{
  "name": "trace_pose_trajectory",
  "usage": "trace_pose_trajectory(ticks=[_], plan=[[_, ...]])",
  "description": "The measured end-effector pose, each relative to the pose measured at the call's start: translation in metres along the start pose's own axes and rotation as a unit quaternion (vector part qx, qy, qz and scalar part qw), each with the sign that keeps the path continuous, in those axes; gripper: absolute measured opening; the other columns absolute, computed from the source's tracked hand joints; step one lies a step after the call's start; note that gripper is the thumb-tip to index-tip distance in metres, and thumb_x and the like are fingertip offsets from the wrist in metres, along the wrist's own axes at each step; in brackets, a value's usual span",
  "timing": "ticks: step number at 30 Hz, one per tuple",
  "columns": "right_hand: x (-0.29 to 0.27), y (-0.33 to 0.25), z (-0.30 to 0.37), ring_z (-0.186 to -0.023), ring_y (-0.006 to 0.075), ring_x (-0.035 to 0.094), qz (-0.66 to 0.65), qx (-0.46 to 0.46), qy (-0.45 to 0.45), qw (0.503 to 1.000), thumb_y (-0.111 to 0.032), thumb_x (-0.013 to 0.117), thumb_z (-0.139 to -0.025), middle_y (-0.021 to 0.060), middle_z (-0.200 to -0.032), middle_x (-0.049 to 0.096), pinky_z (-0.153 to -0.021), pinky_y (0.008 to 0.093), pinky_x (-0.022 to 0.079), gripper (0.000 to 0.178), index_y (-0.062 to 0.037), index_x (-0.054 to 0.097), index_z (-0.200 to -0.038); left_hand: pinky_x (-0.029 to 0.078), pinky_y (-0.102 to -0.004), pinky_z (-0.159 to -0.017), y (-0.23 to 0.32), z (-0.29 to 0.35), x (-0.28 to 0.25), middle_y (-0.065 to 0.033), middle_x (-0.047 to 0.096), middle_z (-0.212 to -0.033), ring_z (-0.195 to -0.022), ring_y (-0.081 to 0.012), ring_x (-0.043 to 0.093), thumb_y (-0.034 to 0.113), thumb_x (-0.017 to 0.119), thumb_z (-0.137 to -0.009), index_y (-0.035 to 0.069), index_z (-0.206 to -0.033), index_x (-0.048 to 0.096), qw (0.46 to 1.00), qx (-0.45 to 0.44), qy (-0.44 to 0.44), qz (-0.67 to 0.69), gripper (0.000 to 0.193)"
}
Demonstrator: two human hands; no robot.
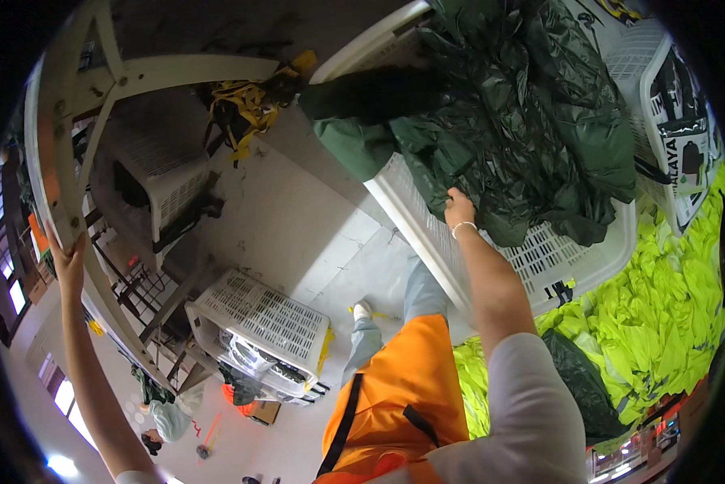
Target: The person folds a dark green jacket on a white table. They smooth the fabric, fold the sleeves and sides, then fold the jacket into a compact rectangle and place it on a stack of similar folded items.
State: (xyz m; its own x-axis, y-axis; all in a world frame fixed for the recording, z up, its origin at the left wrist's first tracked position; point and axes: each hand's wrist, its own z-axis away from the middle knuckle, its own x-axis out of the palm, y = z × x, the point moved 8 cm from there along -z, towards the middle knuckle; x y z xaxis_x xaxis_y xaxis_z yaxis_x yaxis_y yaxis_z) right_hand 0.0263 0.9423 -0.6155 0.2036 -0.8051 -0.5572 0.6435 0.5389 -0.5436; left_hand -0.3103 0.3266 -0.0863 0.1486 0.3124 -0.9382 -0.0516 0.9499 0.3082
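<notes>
Dark green crinkled sheeting (532, 121), coated and glossy in parts, fills a large white slatted plastic basket (568, 270) and hangs over its near rim. My right hand (459, 208), with a pale bead bracelet at the wrist, is closed on a fold of this sheeting at the basket's side. Whether it is a garment or a cover, I cannot tell. At the far left, my left hand (68, 260) reaches up to a pale beam (56, 173) of a large frame. Thumb and fingers lie on either side of the beam; the fingertips are partly hidden.
Neon yellow garments (661, 306) lie heaped at the right, beside another white basket (633, 73) with packages. Two more baskets, one pale (258, 319) and one shaded (165, 173), are at the left. Yellow straps (245, 113) hang behind. A person (169, 421) is at lower left.
</notes>
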Motion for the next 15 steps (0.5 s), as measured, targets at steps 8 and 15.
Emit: trace_pose_trajectory(ticks=[8, 15], plan=[[-0.247, -0.185, 0.132, -0.076, 0.0319, 0.057, -0.152, -0.112, 0.165, 0.968, -0.004, 0.051, -0.086, 0.0168, -0.09, 0.059, -0.069, 0.0337, 0.046, 0.016, 0.0008, 0.053, -0.102, 0.029, -0.0657, -0.095, 0.001, 0.034, -0.019, -0.0182, 0.023, -0.148, -0.134, -0.0333, 0.028, 0.033, 0.072, -0.074, 0.018, -0.146, 0.017, 0.882, -0.222, 0.147, -0.39, 0.092], [-0.311, -0.458, 0.338, -0.075, 0.0294, 0.053, 0.092, -0.509, 0.18, 0.836, -0.003, 0.057, -0.07, 0.0107, -0.079, 0.054, -0.066, 0.0378, 0.044, 0.017, -0.0038, 0.06, -0.087, 0.031, -0.0358, -0.105, 0.302, 0.187, 0.133, -0.0213, 0.042, -0.136, -0.127, -0.0276, 0.04, 0.054, 0.063, -0.079, -0.003, -0.141, 0.025, 0.78, -0.119, -0.381, 0.483, 0.093]])
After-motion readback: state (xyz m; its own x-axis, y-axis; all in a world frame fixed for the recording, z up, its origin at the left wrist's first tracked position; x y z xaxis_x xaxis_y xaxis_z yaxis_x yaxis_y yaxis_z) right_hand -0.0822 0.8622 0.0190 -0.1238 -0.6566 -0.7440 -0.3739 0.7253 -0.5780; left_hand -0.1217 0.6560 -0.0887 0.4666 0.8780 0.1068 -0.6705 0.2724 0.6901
